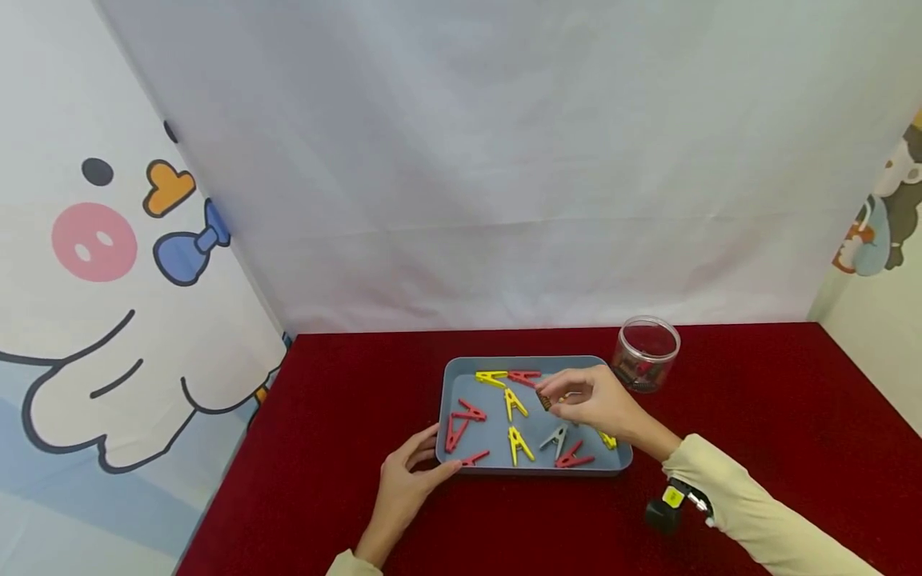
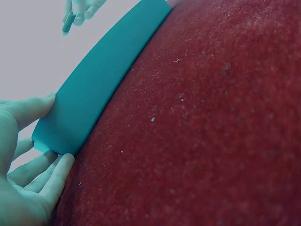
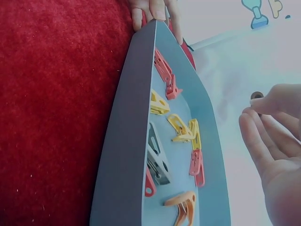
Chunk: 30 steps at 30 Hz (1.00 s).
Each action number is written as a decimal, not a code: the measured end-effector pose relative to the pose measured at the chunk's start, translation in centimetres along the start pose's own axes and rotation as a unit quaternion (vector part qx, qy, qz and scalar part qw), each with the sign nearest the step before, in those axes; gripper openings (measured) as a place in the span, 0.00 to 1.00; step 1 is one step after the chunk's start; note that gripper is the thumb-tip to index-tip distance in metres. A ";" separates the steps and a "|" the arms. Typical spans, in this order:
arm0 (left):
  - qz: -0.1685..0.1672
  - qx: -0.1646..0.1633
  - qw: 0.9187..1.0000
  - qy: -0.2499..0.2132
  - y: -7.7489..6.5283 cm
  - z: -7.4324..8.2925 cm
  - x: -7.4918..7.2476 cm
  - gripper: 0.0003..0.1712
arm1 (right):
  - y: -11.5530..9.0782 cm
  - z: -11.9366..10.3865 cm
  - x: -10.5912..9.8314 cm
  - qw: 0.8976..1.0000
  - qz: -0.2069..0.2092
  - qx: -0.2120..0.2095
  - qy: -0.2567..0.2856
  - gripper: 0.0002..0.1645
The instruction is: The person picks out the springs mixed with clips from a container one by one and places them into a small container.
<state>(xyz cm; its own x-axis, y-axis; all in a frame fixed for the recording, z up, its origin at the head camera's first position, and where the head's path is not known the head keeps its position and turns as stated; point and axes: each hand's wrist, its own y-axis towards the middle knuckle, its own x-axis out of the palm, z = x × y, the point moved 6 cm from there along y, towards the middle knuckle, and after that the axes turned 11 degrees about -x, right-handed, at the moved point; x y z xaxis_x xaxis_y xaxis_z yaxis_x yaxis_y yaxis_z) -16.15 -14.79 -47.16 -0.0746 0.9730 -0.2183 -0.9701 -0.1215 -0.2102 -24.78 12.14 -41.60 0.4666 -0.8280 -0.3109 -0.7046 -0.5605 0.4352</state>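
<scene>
My right hand (image 1: 592, 400) pinches a short, ribbed, dark brown cylinder (image 1: 543, 400) between thumb and fingertips, held above the tray. The ribbing of this cylinder (image 2: 69, 22) shows in the left wrist view, and its round end (image 3: 257, 95) in the right wrist view. At the near left corner of the grey-blue tray (image 1: 533, 470), my left hand (image 1: 406, 480) grips with the thumb on the rim and fingers along the outer side. Red clips (image 1: 455, 434), yellow clips (image 1: 519, 445) and a grey clip (image 1: 556, 438) lie scattered in the tray. An orange clip (image 3: 183, 205) also lies there.
A clear round jar (image 1: 648, 348) with dark and red pieces at its bottom stands right of the tray's far corner. Dark red cloth (image 1: 346, 392) covers the table, and a white curtain (image 1: 504, 200) hangs behind it.
</scene>
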 end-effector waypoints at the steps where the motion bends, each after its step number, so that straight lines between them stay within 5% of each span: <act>1: 0.000 -0.001 1.000 0.000 0.0 0.0 0.0 0.35 | -0.1 -0.1 -0.1 1.000 0.000 -0.001 0.002 0.09; 30: -0.009 -0.011 1.000 -0.001 0.1 0.0 0.1 0.36 | -1.2 -1.4 -3.9 0.999 0.016 -0.002 -0.028 0.10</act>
<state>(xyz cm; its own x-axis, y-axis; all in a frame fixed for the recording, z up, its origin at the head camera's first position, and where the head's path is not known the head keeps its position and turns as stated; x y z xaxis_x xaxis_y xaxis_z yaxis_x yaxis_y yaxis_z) -16.24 -14.70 -47.20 -0.0567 0.9755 -0.2124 -0.9660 -0.1074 -0.2353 -25.00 15.96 -39.71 0.4126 -0.8436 -0.3436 -0.7167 -0.5335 0.4492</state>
